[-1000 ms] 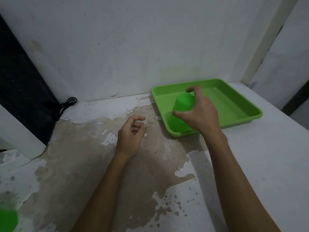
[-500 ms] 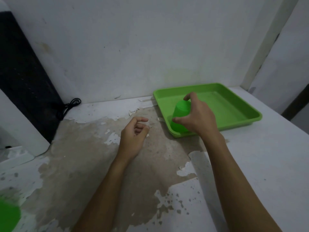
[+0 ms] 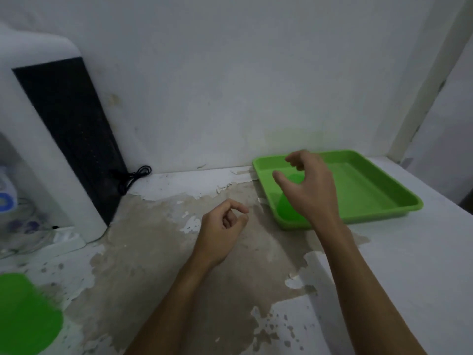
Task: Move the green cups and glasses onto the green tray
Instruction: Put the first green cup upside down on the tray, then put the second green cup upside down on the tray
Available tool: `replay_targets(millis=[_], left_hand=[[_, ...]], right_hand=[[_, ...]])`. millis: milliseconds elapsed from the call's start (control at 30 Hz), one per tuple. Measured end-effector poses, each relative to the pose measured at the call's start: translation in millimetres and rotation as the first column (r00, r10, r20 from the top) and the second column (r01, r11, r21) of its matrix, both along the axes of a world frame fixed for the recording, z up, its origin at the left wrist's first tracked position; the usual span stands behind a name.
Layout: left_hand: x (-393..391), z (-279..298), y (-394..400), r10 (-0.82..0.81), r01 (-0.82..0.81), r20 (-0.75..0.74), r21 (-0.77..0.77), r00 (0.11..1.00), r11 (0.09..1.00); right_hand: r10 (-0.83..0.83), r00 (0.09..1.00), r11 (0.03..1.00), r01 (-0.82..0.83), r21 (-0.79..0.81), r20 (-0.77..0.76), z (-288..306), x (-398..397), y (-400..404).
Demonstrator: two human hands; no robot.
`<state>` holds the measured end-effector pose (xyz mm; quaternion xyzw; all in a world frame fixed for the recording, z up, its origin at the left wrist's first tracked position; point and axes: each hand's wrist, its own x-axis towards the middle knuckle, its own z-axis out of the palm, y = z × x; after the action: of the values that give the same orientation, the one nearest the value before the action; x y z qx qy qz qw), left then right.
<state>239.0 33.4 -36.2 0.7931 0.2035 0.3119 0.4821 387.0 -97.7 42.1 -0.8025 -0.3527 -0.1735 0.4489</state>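
A green tray (image 3: 363, 185) lies against the back wall on the right. One green cup (image 3: 289, 201) stands upside down in its near left corner, mostly hidden behind my right hand (image 3: 312, 185). That hand hovers just above the cup with fingers spread and nothing in it. My left hand (image 3: 222, 229) rests over the worn counter left of the tray, fingers loosely curled and holding nothing. Another green cup (image 3: 25, 313) stands upside down at the near left edge of the view.
A white appliance with a black panel (image 3: 69, 134) stands at the back left, with a black cable (image 3: 133, 175) coiled by the wall. A clear bottle (image 3: 10, 208) sits beside it. The counter (image 3: 158, 252) has peeling paint.
My right hand has let go of the green cup in the tray and lifted off it, fingers spread. The view has swung left, bringing in the appliance and more of the second cup.
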Motion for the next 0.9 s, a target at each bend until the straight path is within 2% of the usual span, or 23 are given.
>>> replay_targets(millis=[100,200,333,433,500,633,700,767,800,867,900], left_hand=[[-24,22,2,0.026,-0.026,0.009,0.057,1.000,0.998],[-59,45,10,0.095,-0.098,0.026,0.173,0.995,0.980],[-116,61,20,0.296,-0.294,0.047,0.330,0.954,0.897],[-156,62,23,0.485,-0.476,0.100,0.438,0.869,0.763],[-183,62,27,0.577,-0.560,0.151,0.526,0.803,0.641],[-222,65,29,0.720,-0.638,0.186,0.642,0.668,0.426],[-235,70,26,0.773,-0.665,0.192,0.656,0.605,0.357],[-246,73,27,0.846,-0.671,0.129,0.675,0.517,0.307],[-251,73,28,0.883,-0.662,0.045,0.680,0.467,0.315],[-257,75,30,0.901,-0.645,-0.189,0.641,0.392,0.415],[-259,76,30,0.881,-0.649,-0.278,0.597,0.383,0.471]], right_hand=[[0.188,0.973,0.980,-0.175,0.097,-0.135,-1,-24,20],[0.341,0.909,0.939,-0.319,0.126,-0.238,-10,-57,49],[0.504,0.791,0.860,-0.495,0.121,-0.348,-23,-107,93],[0.569,0.715,0.810,-0.573,0.126,-0.406,-32,-138,123],[0.605,0.670,0.775,-0.619,0.126,-0.431,-36,-159,141],[0.664,0.593,0.714,-0.683,0.151,-0.455,-42,-193,161],[0.684,0.558,0.689,-0.705,0.167,-0.469,-46,-204,163],[0.700,0.531,0.663,-0.732,0.156,-0.478,-51,-211,165],[0.704,0.523,0.653,-0.744,0.146,-0.480,-53,-212,164],[0.706,0.514,0.643,-0.754,0.136,-0.488,-55,-212,164],[0.707,0.508,0.638,-0.758,0.135,-0.492,-56,-213,164]])
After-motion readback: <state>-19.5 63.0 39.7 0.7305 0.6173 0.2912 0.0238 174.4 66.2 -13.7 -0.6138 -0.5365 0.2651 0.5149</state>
